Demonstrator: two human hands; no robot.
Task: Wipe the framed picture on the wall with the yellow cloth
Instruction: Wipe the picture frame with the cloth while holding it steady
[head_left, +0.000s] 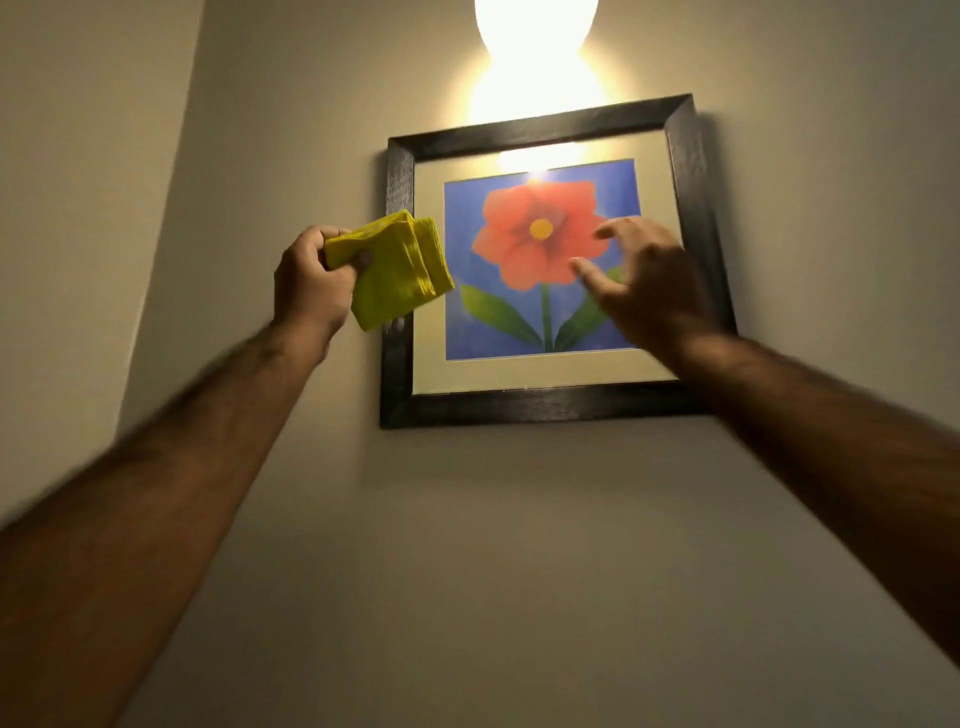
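Your left hand (311, 280) has its grip closed on the folded yellow cloth (397, 270), which hangs over the left edge of the framed picture (540, 260) on the wall (467, 545); whether it touches the frame you cannot tell. Your right hand (644, 280) is spread open and empty over the picture's right half — likely ready to steady it. Wiping looks barely begun, so the whole glass and frame remain. The wall around the picture is bare, leaving free room on all sides — only the glaring lamp (537, 52) sits close above its top edge.
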